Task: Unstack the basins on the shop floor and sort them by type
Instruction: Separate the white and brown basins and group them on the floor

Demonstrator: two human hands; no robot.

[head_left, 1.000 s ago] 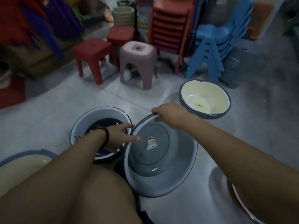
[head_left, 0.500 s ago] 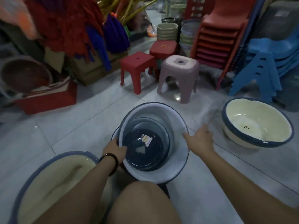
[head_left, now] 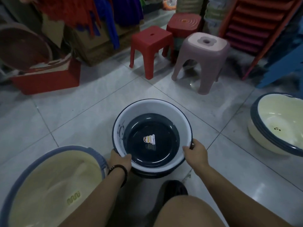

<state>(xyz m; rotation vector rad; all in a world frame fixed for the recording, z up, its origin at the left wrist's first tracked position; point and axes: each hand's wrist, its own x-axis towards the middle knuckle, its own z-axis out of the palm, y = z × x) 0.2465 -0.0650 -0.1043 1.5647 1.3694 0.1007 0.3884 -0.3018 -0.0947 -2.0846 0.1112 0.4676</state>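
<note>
Since a moment ago both my hands have slid to the near rim of the white basin point(head_left: 151, 110), which sits nested on the stack on the floor tiles point(head_left: 85, 115) before my knee. Left hand point(head_left: 120, 158) and right hand point(head_left: 196, 154) each clamp that rim (dark bottom, sticker inside). Cream basins lie at left point(head_left: 49, 181) and right point(head_left: 282, 126); stools point(head_left: 201, 53) stand beyond.

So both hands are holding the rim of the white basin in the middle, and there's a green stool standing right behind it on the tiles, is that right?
Not quite. The head view shows both the left hand and the right hand on the white basin rim, but no green stool. The stools behind it on the tiles are a red stool and a pink stool.
</note>
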